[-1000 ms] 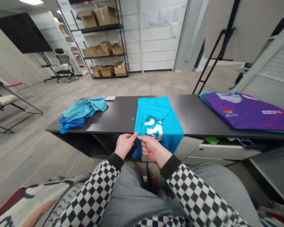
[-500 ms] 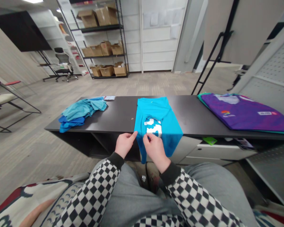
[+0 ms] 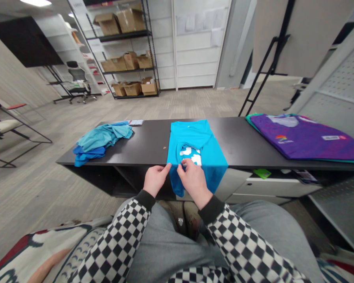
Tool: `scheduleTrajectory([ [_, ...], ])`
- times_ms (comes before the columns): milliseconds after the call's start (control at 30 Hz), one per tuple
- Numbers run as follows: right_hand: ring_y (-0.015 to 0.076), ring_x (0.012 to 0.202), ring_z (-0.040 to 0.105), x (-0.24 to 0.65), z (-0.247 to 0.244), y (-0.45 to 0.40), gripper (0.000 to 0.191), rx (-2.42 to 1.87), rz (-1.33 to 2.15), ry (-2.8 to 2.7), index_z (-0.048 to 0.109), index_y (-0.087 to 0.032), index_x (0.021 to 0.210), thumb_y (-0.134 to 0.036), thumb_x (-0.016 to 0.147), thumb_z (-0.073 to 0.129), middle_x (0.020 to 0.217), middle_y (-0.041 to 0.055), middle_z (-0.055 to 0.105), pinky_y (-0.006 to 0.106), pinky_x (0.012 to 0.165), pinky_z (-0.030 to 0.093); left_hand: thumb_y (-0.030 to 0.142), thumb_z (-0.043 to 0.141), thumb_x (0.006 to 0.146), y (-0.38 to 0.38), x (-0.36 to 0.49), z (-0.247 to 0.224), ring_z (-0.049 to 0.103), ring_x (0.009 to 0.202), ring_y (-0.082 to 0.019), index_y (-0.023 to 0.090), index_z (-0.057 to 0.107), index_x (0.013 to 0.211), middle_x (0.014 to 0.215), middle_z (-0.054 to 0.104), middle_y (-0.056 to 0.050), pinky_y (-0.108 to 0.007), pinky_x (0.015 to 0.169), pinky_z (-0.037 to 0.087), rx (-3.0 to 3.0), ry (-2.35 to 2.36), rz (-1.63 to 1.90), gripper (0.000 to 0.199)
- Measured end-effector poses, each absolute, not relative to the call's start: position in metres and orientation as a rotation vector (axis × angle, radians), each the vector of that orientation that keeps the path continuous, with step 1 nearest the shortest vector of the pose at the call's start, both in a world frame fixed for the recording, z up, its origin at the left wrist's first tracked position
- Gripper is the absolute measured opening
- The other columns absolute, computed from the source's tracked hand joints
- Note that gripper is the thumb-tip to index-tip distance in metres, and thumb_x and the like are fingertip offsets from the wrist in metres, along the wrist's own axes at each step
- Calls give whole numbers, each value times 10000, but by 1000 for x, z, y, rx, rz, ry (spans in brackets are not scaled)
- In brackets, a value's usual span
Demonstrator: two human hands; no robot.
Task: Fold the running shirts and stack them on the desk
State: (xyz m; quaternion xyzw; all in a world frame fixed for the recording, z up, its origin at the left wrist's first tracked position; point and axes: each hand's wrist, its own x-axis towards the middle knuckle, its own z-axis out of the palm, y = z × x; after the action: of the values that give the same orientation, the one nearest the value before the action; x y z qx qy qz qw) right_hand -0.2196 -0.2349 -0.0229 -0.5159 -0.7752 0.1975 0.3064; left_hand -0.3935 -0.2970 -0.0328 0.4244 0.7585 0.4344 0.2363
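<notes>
A bright blue T-shirt [image 3: 188, 131] with a white print lies partly folded on the dark cabinet top, its lower part draping over the front edge. At the shirt's left edge my left hand [image 3: 156, 179] pinches the cloth between thumb and fingers. My right hand [image 3: 194, 181] is over the front edge, just below the white print, thumb and forefinger on the fabric close to a fold. Its palm side is hidden from me, and it covers part of the print.
A crumpled pile of light and darker blue clothes [image 3: 104, 137] sits at the left end of the dark cabinet [image 3: 147, 145]. Purple and green folded shirts [image 3: 306, 137] lie at the right. Below, a green item [image 3: 262, 173] shows in an open compartment. Behind stands a shelf with cardboard boxes [image 3: 132, 88].
My right hand has shifted slightly up, its fingers now over the lower print. The strip of blue cloth hanging below my hands is shorter and wider. My left hand stays at the edge.
</notes>
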Motion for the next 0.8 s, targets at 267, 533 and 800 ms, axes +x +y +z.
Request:
scheduleTrajectory([
  [267, 271, 809, 746, -200, -10, -230, 335, -1355, 510, -2011, 788, -215, 1310, -285, 1045, 596, 935, 96, 833, 328, 727, 438, 814, 700, 909, -297, -393, -33, 568, 572, -186, 219, 693, 608, 563, 647, -44, -319, 609, 393, 1178, 2101, 1177, 667],
  [533, 257, 800, 727, -197, -19, -225, 363, -1215, 578, -2137, 785, -225, 1376, -315, 1074, 606, 917, 79, 820, 337, 741, 437, 817, 702, 914, -298, -394, -36, 559, 547, -176, 214, 717, 643, 556, 643, -36, -311, 581, 388, 1150, 2076, 1179, 662],
  [800, 241, 721, 677, -201, -24, -230, 300, -1348, 647, -2008, 736, -230, 1213, -471, 1034, 726, 770, 28, 728, 307, 673, 367, 800, 709, 928, -298, -395, -45, 532, 533, -156, 215, 683, 639, 547, 612, -17, -296, 578, 383, 1100, 1978, 1246, 653],
])
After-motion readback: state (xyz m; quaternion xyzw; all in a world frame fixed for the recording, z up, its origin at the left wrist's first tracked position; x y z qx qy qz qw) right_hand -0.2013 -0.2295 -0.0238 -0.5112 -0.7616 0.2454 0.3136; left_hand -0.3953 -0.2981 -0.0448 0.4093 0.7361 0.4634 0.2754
